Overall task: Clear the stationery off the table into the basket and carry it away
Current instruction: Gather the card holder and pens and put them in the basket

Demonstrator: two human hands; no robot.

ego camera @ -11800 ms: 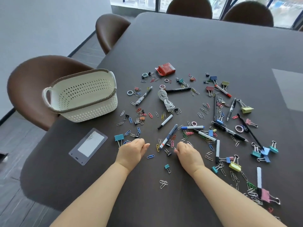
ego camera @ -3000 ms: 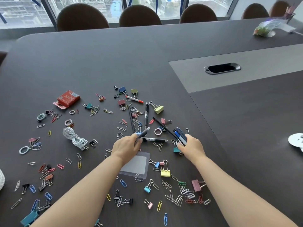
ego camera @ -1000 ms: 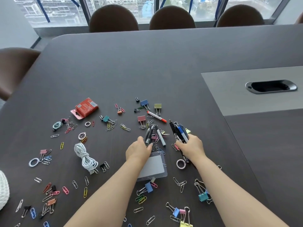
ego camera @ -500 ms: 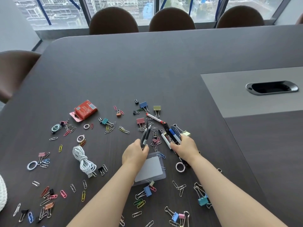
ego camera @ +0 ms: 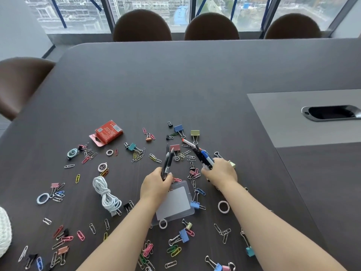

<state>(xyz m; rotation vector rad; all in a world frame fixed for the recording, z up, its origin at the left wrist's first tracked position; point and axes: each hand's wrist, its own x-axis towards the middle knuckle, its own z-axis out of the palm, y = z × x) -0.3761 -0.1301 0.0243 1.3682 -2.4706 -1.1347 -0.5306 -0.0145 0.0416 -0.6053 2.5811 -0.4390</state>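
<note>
My left hand (ego camera: pixel 156 185) grips two dark pens (ego camera: pixel 167 163) that point away from me. My right hand (ego camera: pixel 220 173) holds a bundle of pens and markers (ego camera: pixel 202 156), one with a blue cap and one with a red tip. Beneath my left wrist lies a clear card holder (ego camera: pixel 176 204). Paper clips and binder clips are scattered over the dark table (ego camera: pixel 175 85). A coiled white cable (ego camera: pixel 106 194) and a red box (ego camera: pixel 107 133) lie to the left. Only a sliver of the white basket (ego camera: pixel 4 233) shows at the left edge.
Brown chairs (ego camera: pixel 212 28) line the far side, and one more stands at the left. A grey panel with a cable slot (ego camera: pixel 330 112) is set into the table on the right. White rings (ego camera: pixel 223 206) lie among the clips.
Both hands have lifted slightly with their pens. My right hand has added the red-tipped marker to its bundle, and the pens in my left hand now stand more upright.
</note>
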